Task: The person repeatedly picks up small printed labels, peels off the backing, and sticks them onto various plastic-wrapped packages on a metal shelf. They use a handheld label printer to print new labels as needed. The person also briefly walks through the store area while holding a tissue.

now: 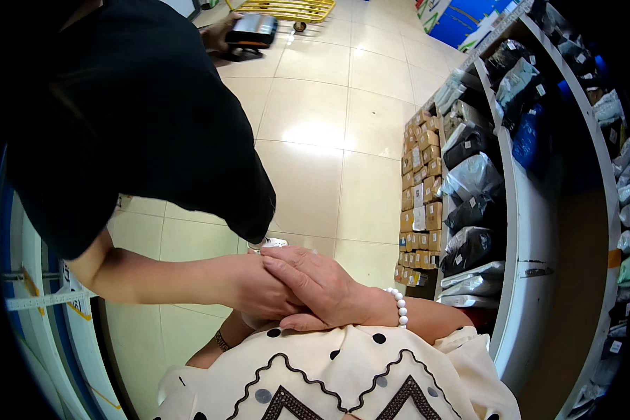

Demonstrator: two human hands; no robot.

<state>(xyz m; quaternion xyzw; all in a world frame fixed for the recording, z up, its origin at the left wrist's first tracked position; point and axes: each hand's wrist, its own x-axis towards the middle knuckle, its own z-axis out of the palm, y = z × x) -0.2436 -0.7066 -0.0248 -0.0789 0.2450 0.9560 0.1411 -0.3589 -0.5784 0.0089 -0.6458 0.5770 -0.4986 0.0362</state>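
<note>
My right hand, with a white bead bracelet at its wrist, lies across the back of a co-worker's hand, its fingers wrapped over it. That co-worker's bare forearm reaches in from the left, in front of my patterned cream top. Of my left arm only the wrist and forearm show, with a dark patterned band. My left hand is hidden behind the joined hands. At the upper left, the co-worker's other hand holds a boxy black and grey device.
The co-worker's black-clothed body fills the upper left. Along the right stands a shelf of bagged parcels, beside stacked brown boxes. A yellow cart stands far off on the tiled floor. Another shelf is at left.
</note>
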